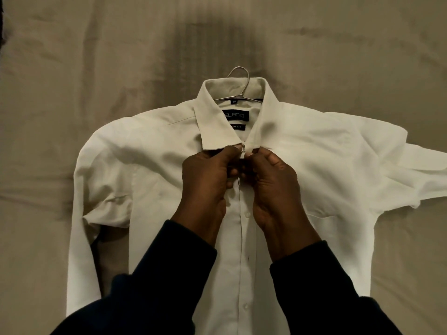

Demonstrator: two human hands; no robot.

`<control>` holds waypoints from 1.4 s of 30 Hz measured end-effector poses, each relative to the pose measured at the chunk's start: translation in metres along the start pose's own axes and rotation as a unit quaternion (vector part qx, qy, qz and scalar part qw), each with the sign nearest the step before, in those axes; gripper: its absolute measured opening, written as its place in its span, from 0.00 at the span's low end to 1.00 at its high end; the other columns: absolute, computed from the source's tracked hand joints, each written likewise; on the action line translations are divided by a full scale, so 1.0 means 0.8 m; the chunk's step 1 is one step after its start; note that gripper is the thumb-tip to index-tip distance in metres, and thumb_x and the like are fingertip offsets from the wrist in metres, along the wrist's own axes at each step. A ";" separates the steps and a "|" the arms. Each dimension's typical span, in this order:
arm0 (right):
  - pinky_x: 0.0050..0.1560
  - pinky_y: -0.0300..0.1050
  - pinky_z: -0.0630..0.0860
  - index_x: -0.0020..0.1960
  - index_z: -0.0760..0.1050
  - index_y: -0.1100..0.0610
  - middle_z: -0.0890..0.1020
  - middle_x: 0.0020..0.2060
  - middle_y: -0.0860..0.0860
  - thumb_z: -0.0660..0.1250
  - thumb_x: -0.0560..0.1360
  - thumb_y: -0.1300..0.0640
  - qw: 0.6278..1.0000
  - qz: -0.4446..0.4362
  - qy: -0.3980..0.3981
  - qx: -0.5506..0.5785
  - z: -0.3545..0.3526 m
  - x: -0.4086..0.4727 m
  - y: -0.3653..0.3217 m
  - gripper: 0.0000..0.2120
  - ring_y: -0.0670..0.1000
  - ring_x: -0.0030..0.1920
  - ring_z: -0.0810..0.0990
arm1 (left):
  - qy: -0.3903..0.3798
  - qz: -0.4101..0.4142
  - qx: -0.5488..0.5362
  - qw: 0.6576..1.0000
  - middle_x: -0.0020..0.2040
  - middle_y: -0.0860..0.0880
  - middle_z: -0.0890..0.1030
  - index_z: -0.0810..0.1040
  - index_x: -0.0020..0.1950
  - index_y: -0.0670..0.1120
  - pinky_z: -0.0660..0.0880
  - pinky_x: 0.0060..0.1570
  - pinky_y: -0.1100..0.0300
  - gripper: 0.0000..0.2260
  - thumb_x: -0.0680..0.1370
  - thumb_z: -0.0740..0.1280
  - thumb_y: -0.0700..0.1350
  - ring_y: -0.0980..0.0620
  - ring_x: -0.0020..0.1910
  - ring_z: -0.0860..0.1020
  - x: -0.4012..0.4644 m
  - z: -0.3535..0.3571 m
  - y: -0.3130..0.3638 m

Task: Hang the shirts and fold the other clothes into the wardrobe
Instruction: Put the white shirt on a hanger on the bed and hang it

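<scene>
A white long-sleeved dress shirt [154, 160] lies face up on the bed, its collar pointing away from me. A metal wire hanger [243, 90] sits inside it, with the hook sticking out above the collar. My left hand [205, 187] pinches the left edge of the placket just below the collar. My right hand [273, 187] pinches the right edge at the same spot, fingertips almost touching the left hand's. Dark labels show inside the neck. Lower buttons run down the front between my dark sleeves.
A wrinkled beige bedsheet [72, 68] fills the whole view under the shirt. The shirt's left sleeve hangs down along the body; its right sleeve [411, 170] spreads out to the right edge of the view.
</scene>
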State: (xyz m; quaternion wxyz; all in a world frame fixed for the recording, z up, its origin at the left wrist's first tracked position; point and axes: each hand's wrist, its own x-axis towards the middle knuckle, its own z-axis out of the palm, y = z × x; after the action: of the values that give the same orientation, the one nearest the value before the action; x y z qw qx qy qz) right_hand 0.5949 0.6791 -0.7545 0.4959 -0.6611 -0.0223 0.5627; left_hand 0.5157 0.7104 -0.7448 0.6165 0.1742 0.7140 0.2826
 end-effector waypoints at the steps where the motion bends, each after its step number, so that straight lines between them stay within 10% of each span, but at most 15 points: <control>1: 0.38 0.40 0.78 0.45 0.85 0.57 0.85 0.39 0.55 0.68 0.76 0.65 1.000 -0.003 0.001 -0.010 0.001 -0.001 0.002 0.07 0.52 0.39 0.80 | 0.006 0.007 0.008 1.000 0.33 0.51 0.83 0.85 0.44 0.44 0.70 0.26 0.66 0.03 0.74 0.75 0.43 0.59 0.27 0.76 0.001 -0.001 -0.002; 11: 0.39 0.47 0.75 0.46 0.82 0.59 0.82 0.35 0.53 0.66 0.80 0.62 0.996 -0.009 -0.064 -0.068 -0.015 0.010 0.001 0.07 0.53 0.36 0.76 | 0.033 0.206 0.238 0.949 0.43 0.54 0.86 0.87 0.52 0.50 0.78 0.44 0.64 0.08 0.75 0.74 0.50 0.59 0.43 0.83 0.011 -0.015 -0.002; 21: 0.38 0.39 0.77 0.48 0.83 0.60 0.85 0.36 0.54 0.67 0.76 0.68 0.989 -0.078 -0.063 -0.105 -0.016 0.010 0.003 0.07 0.48 0.36 0.82 | -0.025 0.206 0.316 0.926 0.37 0.52 0.85 0.86 0.47 0.48 0.83 0.45 0.51 0.14 0.70 0.78 0.56 0.53 0.37 0.84 0.009 -0.011 0.020; 27: 0.37 0.38 0.76 0.46 0.82 0.60 0.85 0.37 0.54 0.70 0.77 0.63 0.991 -0.083 -0.044 -0.092 -0.009 0.011 0.008 0.03 0.47 0.37 0.80 | 0.006 0.252 0.403 0.880 0.48 0.48 0.86 0.85 0.55 0.47 0.72 0.46 0.63 0.10 0.77 0.71 0.50 0.50 0.48 0.82 0.019 -0.001 0.024; 42: 0.51 0.55 0.83 0.50 0.85 0.55 0.87 0.39 0.50 0.73 0.75 0.57 0.979 -0.089 -0.017 -0.185 -0.004 0.016 0.001 0.05 0.48 0.41 0.86 | -0.099 0.115 0.233 0.960 0.28 0.54 0.78 0.84 0.41 0.46 0.67 0.35 0.60 0.12 0.81 0.67 0.48 0.57 0.29 0.72 0.043 -0.021 0.002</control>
State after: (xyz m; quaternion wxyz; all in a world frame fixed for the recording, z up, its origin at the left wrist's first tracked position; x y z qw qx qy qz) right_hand 0.6014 0.6843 -0.7643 0.4122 -0.7270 -0.1932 0.5141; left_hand 0.4932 0.7287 -0.7696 0.5894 0.4215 0.6706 0.1589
